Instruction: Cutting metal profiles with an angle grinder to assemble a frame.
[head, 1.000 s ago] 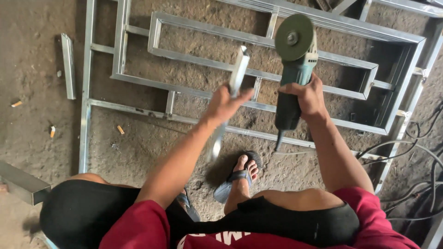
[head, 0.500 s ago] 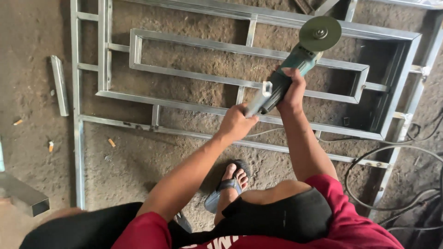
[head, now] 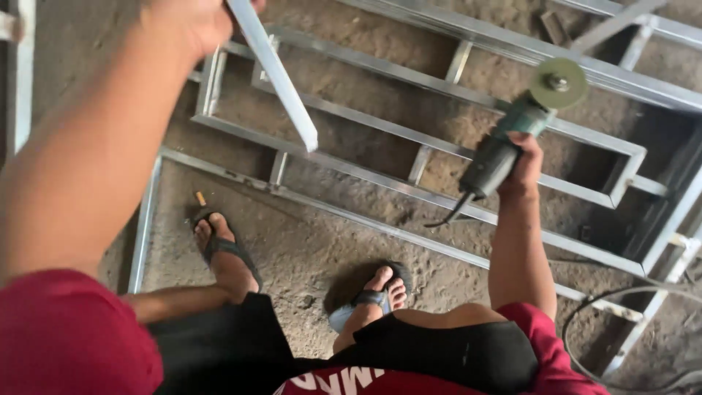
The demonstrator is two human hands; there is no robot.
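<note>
1. The green-bodied angle grinder with its round grey disc point(head: 521, 128) sits in your right hand point(head: 525, 167), fingers wrapped tight around its dark handle, above the welded grey metal frame point(head: 468, 150) lying on the dirt floor point(head: 307, 249).
2. Your left hand point(head: 191, 22) is closed around a short grey metal bar point(head: 274, 73), which slants down over the frame's left end.
3. Your sandalled feet point(head: 227, 252) rest near the frame's near rail.

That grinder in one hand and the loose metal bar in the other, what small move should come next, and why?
Probably lowering the metal bar onto the frame first. The left hand holds it raised in the air, while the right hand grips the grinder off to the side, its disc clear of any metal.
</note>
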